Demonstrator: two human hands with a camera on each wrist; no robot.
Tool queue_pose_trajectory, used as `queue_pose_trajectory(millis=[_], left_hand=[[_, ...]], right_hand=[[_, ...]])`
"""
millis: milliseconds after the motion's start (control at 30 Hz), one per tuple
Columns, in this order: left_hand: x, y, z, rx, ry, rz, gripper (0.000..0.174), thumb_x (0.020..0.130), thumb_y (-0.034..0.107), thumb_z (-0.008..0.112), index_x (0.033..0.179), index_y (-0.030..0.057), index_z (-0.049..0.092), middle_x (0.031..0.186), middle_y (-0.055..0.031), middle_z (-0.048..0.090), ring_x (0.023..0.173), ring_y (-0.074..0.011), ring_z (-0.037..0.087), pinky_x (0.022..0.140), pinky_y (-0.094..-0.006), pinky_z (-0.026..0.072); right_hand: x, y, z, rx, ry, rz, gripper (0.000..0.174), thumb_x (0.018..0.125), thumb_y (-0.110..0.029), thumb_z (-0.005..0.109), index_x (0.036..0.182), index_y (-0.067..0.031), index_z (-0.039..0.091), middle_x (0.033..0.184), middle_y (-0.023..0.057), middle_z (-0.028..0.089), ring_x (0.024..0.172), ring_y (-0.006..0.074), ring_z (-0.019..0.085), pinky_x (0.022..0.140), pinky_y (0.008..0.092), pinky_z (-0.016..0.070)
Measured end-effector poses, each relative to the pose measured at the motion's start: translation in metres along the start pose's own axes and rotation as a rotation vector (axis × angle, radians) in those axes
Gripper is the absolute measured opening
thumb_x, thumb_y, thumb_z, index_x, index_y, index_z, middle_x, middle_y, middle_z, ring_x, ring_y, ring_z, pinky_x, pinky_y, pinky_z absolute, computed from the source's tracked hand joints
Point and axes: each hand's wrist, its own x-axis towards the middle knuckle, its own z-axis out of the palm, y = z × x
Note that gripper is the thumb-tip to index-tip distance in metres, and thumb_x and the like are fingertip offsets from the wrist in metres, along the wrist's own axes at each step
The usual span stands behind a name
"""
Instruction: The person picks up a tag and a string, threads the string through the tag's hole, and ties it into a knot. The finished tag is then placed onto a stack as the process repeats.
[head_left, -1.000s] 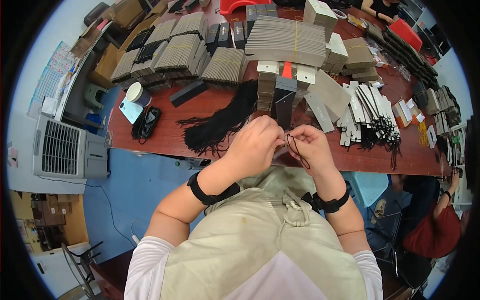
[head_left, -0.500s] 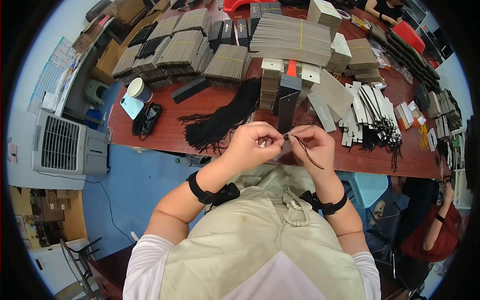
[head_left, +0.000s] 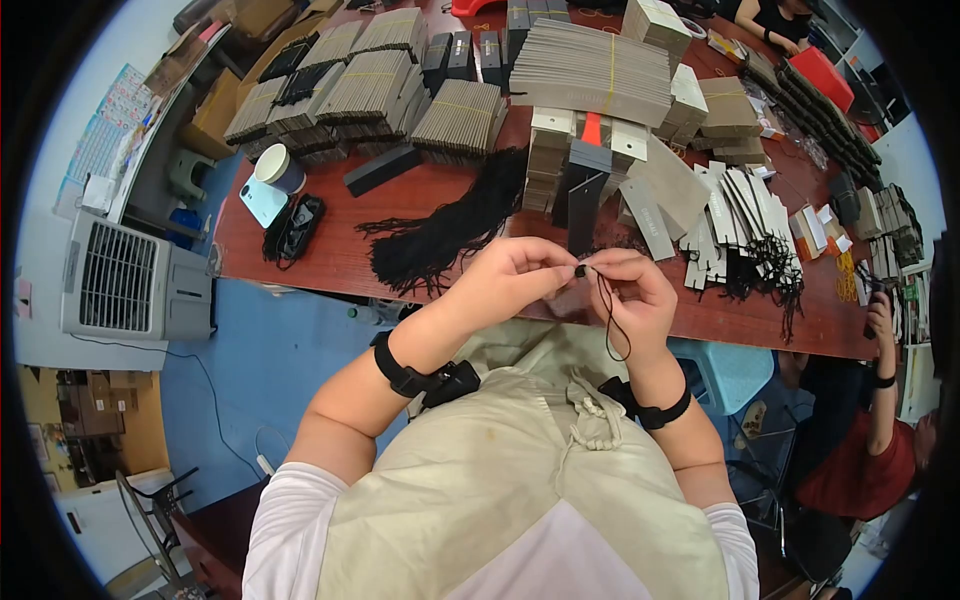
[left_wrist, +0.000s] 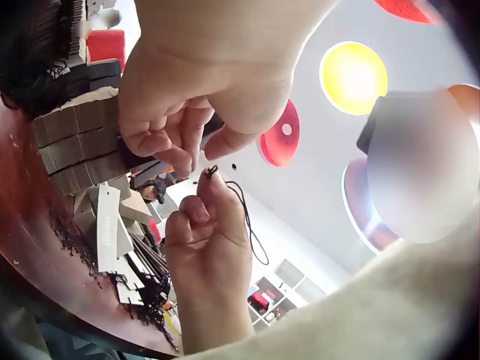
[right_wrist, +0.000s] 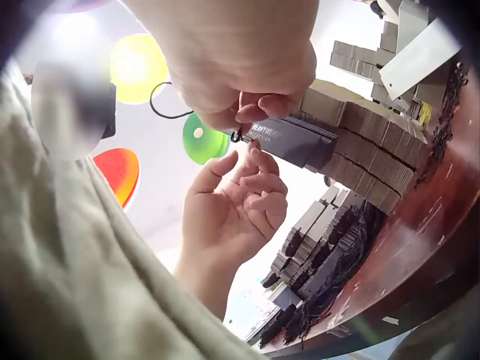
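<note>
In front of the apron, over the table's near edge, both hands meet. My right hand (head_left: 636, 300) pinches a thin black cord (head_left: 611, 328) between thumb and index finger; its loop hangs down past the palm. A small dark knot (left_wrist: 212, 171) of the cord sticks out at the right fingertips in the left wrist view. My left hand (head_left: 517, 285) is right beside that knot. Its thumb and index finger stand apart in the right wrist view, with the other fingers loosely bent. Behind the hands stands a dark upright box (head_left: 586, 195) with a red tab.
A bundle of black cords (head_left: 450, 225) lies left of the hands. White tags (head_left: 745, 225) with black cords lie to the right. Banded grey card stacks (head_left: 590, 75) fill the back. A paper cup (head_left: 278, 168) and a phone (head_left: 262, 202) sit far left. Another person (head_left: 860, 465) is at right.
The left thumb and fingers have shifted about the cord's knot, apart and then close again. The cord loop has swung to hang lower from the right hand. The person at right has raised an arm.
</note>
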Motion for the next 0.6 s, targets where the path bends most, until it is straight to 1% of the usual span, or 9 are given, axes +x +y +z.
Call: queue_pose_trajectory(millis=[67, 167, 267, 367, 433, 467, 567, 600], left_hand=[[0.000, 0.000, -0.001, -0.036, -0.016, -0.023, 0.014, 0.084, 0.009, 0.063, 0.094, -0.0010, 0.065, 0.079, -0.0003, 0.063, 0.069, -0.0051, 0.053, 0.062, -0.0193, 0.0438], [-0.001, 0.001, 0.000, -0.053, 0.003, -0.103, 0.013, 0.084, 0.008, 0.063, 0.094, 0.0000, 0.066, 0.080, -0.0012, 0.064, 0.070, -0.0055, 0.056, 0.063, -0.0193, 0.0451], [-0.001, -0.005, 0.000, -0.106, 0.020, -0.090, 0.012, 0.084, 0.006, 0.062, 0.093, -0.0003, 0.066, 0.080, -0.0018, 0.065, 0.074, -0.0068, 0.059, 0.064, -0.0196, 0.0466], [-0.001, -0.005, 0.000, -0.056, 0.017, -0.010, 0.010, 0.083, 0.002, 0.062, 0.092, -0.0019, 0.065, 0.083, -0.0037, 0.064, 0.078, -0.0083, 0.061, 0.066, -0.0204, 0.0478], [-0.001, -0.004, -0.004, 0.054, 0.031, 0.061, 0.011, 0.081, 0.000, 0.063, 0.091, -0.0034, 0.065, 0.085, -0.0050, 0.063, 0.078, -0.0084, 0.061, 0.066, -0.0202, 0.0478], [-0.002, -0.004, -0.006, 0.109, 0.038, 0.097, 0.011, 0.080, -0.001, 0.064, 0.091, -0.0041, 0.065, 0.087, -0.0057, 0.063, 0.078, -0.0085, 0.061, 0.066, -0.0201, 0.0477], [-0.002, -0.002, -0.009, 0.241, 0.018, 0.111, 0.012, 0.078, -0.005, 0.063, 0.090, -0.0052, 0.064, 0.089, -0.0070, 0.061, 0.078, -0.0089, 0.060, 0.066, -0.0196, 0.0477], [-0.002, -0.001, -0.008, 0.254, 0.020, 0.121, 0.011, 0.078, -0.002, 0.064, 0.089, -0.0040, 0.065, 0.085, -0.0054, 0.061, 0.074, -0.0077, 0.059, 0.063, -0.0196, 0.0472]], right_hand=[[-0.001, 0.001, 0.002, -0.005, -0.004, -0.005, 0.014, 0.076, 0.014, 0.059, 0.083, 0.0021, 0.056, 0.094, 0.0138, 0.062, 0.082, 0.0168, 0.061, 0.070, 0.0249, 0.0493], [0.000, 0.005, 0.000, -0.069, -0.045, -0.066, 0.014, 0.076, 0.013, 0.059, 0.084, 0.0019, 0.057, 0.093, 0.0137, 0.062, 0.082, 0.0168, 0.061, 0.069, 0.0252, 0.0492], [-0.001, 0.005, 0.001, -0.059, -0.028, -0.019, 0.014, 0.076, 0.012, 0.061, 0.084, 0.0014, 0.057, 0.092, 0.0118, 0.061, 0.081, 0.0153, 0.060, 0.068, 0.0240, 0.0484], [0.006, -0.003, -0.004, -0.164, -0.073, 0.013, 0.013, 0.077, 0.009, 0.062, 0.085, 0.0011, 0.057, 0.092, 0.0102, 0.060, 0.081, 0.0134, 0.057, 0.070, 0.0226, 0.0465], [0.010, 0.001, -0.020, 0.149, -0.109, 0.283, 0.016, 0.077, 0.007, 0.061, 0.091, 0.0009, 0.056, 0.091, 0.0091, 0.058, 0.081, 0.0126, 0.054, 0.074, 0.0231, 0.0447], [0.011, 0.004, -0.034, 0.279, -0.162, 0.501, 0.021, 0.080, 0.002, 0.055, 0.100, 0.0010, 0.053, 0.093, 0.0115, 0.059, 0.084, 0.0155, 0.057, 0.079, 0.0255, 0.0449], [0.022, 0.003, -0.046, 0.665, -0.359, 0.716, 0.027, 0.079, -0.003, 0.049, 0.106, 0.0008, 0.050, 0.097, 0.0135, 0.060, 0.087, 0.0192, 0.059, 0.078, 0.0274, 0.0468], [0.023, 0.004, -0.046, 0.685, -0.384, 0.713, 0.031, 0.078, -0.006, 0.046, 0.108, 0.0008, 0.049, 0.098, 0.0151, 0.062, 0.088, 0.0230, 0.061, 0.077, 0.0303, 0.0485]])
